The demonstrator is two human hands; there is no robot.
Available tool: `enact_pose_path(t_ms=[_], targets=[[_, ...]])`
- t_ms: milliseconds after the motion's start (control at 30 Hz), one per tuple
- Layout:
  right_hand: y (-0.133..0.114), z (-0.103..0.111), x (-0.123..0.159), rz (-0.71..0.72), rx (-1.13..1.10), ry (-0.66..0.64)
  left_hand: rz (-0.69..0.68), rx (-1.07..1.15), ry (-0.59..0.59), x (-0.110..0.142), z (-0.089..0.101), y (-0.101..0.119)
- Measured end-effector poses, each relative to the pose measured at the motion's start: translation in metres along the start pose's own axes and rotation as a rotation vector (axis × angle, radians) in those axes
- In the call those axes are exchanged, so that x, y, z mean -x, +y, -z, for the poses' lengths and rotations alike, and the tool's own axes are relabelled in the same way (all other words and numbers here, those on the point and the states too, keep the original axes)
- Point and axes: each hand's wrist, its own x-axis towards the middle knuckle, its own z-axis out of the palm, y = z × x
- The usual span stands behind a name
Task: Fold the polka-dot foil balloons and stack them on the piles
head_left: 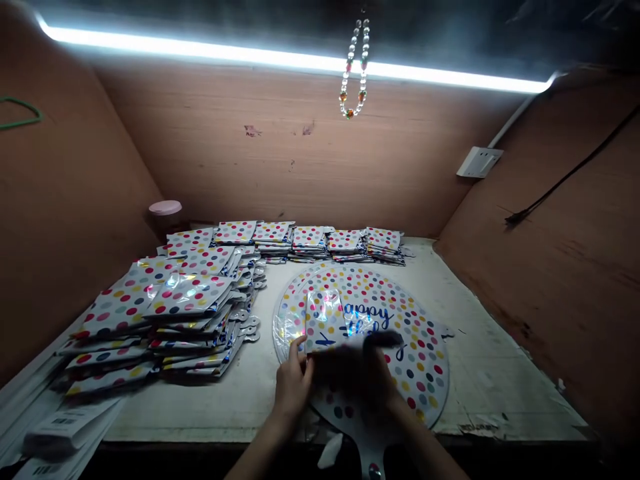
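A flat round foil balloon [417,347], white with coloured dots and blue script partly reading "appy", lies on the table on what looks like more of the same. Over its left half lies a folded foil strip [325,313] with dots. My left hand [293,383] pinches the strip's near left edge between thumb and fingers. My right hand [383,377] is over the near middle, smeared by motion, by a dark blurred flap. Its fingers cannot be made out. The balloon's neck [370,447] points toward me past the table edge.
Stacks of folded dotted foil balloons [190,293] rise on the left, and several smaller piles [310,237] line the back. Papers with barcodes [65,427] lie at front left. A pink-lidded jar [166,208] stands behind. Wooden walls enclose the table [500,373]. A bead string [353,73] hangs above.
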Motion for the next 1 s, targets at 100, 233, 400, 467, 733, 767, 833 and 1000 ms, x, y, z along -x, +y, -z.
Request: enact_pose_path(t_ms=[100, 233, 400, 467, 733, 767, 833, 1000], targets=[[-0.005, -0.014, -0.010, -0.205, 0.130, -0.048, 0.025, -0.030, 0.148, 0.005, -0.014, -0.003], [-0.012, -0.015, -0.012, -0.302, 0.218, -0.090, -0.072, -0.108, 0.260, 0.013, -0.018, -0.006], [-0.021, -0.013, -0.012, -0.280, 0.274, -0.140, -0.475, -0.437, 0.089, -0.004, -0.011, 0.009], [-0.022, -0.015, -0.010, -0.280, 0.295, -0.160, -0.497, -0.532, -0.096, -0.017, -0.012, 0.010], [0.001, 0.000, 0.025, 0.477, 0.320, -0.043, -0.330, -0.619, -0.204, -0.026, -0.014, -0.016], [0.003, 0.004, 0.025, 0.569, 0.354, -0.087, -0.346, -0.620, -0.243, -0.027, -0.010, -0.015], [0.003, 0.011, 0.023, 0.647, 0.400, -0.159, -0.369, -0.628, -0.358, -0.030, -0.002, -0.013], [-0.002, 0.017, 0.005, 0.683, 0.278, -0.365, -0.380, -0.647, -0.570, -0.028, 0.017, -0.012]])
